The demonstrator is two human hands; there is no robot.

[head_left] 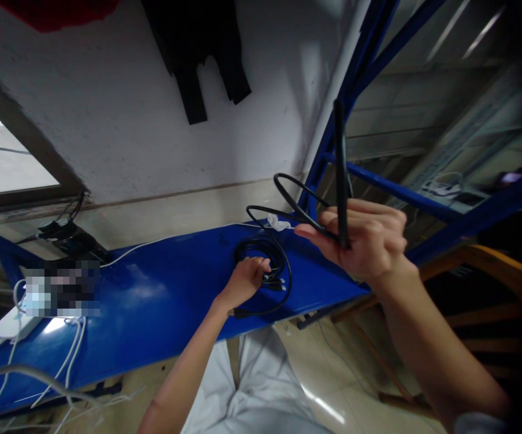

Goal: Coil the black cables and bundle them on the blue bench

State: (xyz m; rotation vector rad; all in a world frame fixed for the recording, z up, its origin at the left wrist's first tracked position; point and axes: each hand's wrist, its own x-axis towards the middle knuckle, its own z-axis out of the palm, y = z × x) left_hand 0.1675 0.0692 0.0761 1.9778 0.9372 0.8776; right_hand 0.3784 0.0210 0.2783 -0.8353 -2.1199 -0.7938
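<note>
Loops of black cable (341, 163) hang from my right hand (364, 241), raised above the right end of the blue table (175, 289). Its fingers are wrapped round the cable. My left hand (248, 278) is lower, over a coil of black cable (243, 244) lying on the table. The fingers of that hand are curled together, and what they pinch, if anything, is too small to make out. Small cable plugs (279, 284) lie just right of it. One strand of cable runs from the raised loops down to the table.
A white power strip (14, 322) with white cords stands at the table's left end, near a black device (78, 241). Crumpled white material (279, 223) lies at the back edge. Blue frame posts (355, 78) rise at the right, with a wooden chair (505, 265) below.
</note>
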